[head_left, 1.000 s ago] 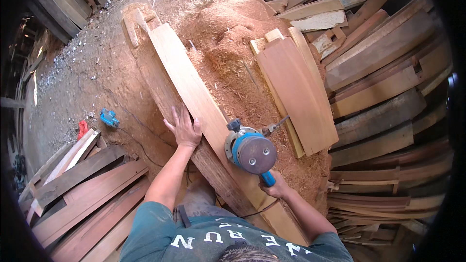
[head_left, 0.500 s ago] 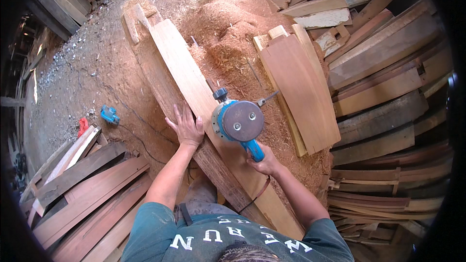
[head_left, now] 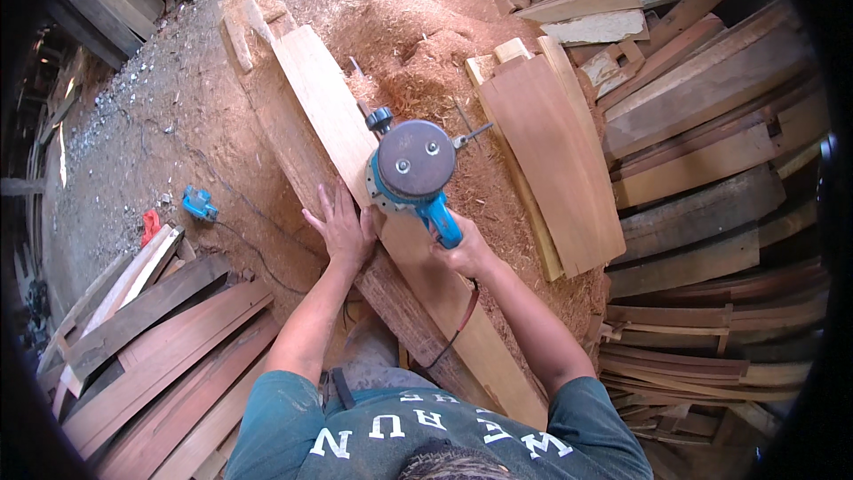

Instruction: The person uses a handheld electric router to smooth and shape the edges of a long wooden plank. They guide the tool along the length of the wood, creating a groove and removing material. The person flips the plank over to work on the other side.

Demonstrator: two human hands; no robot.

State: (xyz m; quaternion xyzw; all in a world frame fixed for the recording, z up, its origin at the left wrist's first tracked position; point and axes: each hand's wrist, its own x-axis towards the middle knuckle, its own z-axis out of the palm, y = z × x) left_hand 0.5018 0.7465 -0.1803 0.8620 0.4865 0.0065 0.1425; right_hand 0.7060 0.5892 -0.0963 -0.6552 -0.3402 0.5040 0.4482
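A long pale board (head_left: 324, 93) lies on a darker, rough beam (head_left: 293, 160), both running slantwise away from me. On the board sits a blue handheld power tool (head_left: 413, 160) with a round brown top plate, a black knob and a thin metal rod sticking out to the right. My right hand (head_left: 464, 249) is wrapped round its blue rear handle. My left hand (head_left: 345, 229), fingers spread, presses flat on the beam beside the board's left edge, close to the tool. The tool's underside is hidden.
Right of the tool, reddish and pale boards (head_left: 551, 160) lie stacked on sawdust (head_left: 413, 27). Timber (head_left: 702, 124) fills the far right; more planks (head_left: 169, 338) lie at lower left. A smaller blue tool (head_left: 199, 204) and a dark cord (head_left: 253, 258) lie on the ground.
My right hand has pushed the power tool forward and slightly left along the board. My left hand stays in nearly the same place.
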